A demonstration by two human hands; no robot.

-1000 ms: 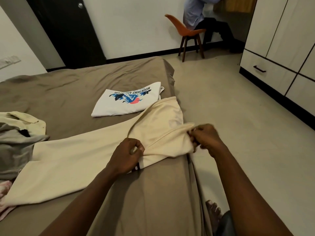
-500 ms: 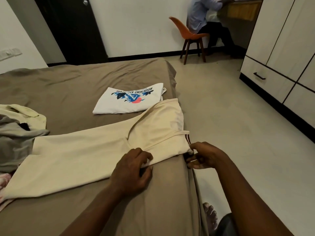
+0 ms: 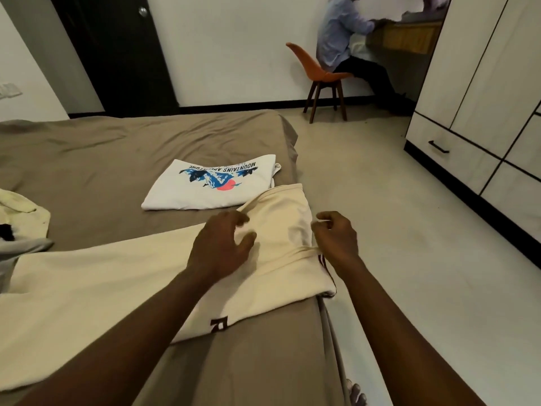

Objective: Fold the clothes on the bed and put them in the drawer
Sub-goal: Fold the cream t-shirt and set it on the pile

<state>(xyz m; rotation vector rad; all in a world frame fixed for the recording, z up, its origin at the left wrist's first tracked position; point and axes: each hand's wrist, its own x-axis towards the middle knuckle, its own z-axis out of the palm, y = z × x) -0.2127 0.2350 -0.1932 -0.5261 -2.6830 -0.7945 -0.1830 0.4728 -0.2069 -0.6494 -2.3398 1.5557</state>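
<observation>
Bed [image 3: 123,142]: brown sheet, rumpled; landmark for all below.
Cream trousers [image 3: 96,288]: one pair, laid flat across the bed's near part, legs running toward its left side. Waist end at its right edge, one corner just over that edge.
Left hand [image 3: 221,247]: palm down on the trousers near the waist, fingers apart and lightly bent, clamped on nothing.
Right hand [image 3: 336,237]: at the bed's right edge, over the waistband. Fingers curled in toward the thumb; a pale sliver between them, cloth or not hard to tell.
Folded T-shirt [image 3: 210,187]: one, white with a blue mountain print, farther up the bed. Near corner just beside the trousers' waist end, perhaps touching.
Loose heap [image 3: 23,218]: at the bed's left side, at least two garments, one yellowish and one grey, cut off by the frame.
Floor [image 3: 380,230]: wide bare strip right of the bed, running to the wardrobe.
Drawer [image 3: 452,159]: one with a dark handle, closed, low in the wardrobe across that strip.
Toes [image 3: 355,394]: bare, on the floor just beside the bed's right edge.
Chair [image 3: 319,73]: one, orange, beyond the bed's far right corner.
Seated person [image 3: 342,45]: one, on the chair.
Door [image 3: 117,54]: one, dark, behind the bed's far end.
</observation>
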